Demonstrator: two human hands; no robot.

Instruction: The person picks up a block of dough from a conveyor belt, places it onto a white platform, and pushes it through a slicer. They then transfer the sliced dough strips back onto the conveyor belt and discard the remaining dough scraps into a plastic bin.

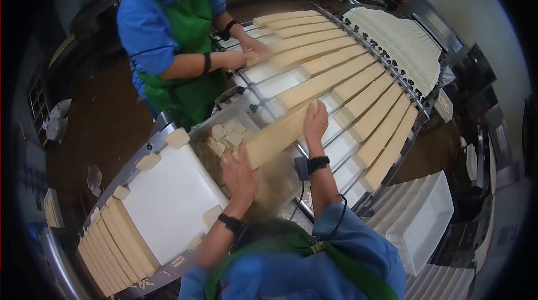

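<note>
A long pale bar (pixel 277 138), which looks like square biscuits packed face to face, spans between my hands over a plastic tub (pixel 204 132). My left hand (pixel 239 175) grips its near left end, and my right hand (pixel 315 123) closes around its far right end. Loose square biscuits (pixel 227 135) lie in the tub below. Beyond my right hand, more pale bars (pixel 330 78) rest in lanes divided by metal rods on a slanted white conveyor (pixel 333 126). Motion blurs the area just beneath my left hand.
Across the conveyor, a co-worker (pixel 174 36) in a green apron has both hands on another bar. Left of me, a white board (pixel 168 199) carries several bars (pixel 120 238) side by side, with stray biscuits along its edges. Stacked white trays (pixel 420 221) stand at my right.
</note>
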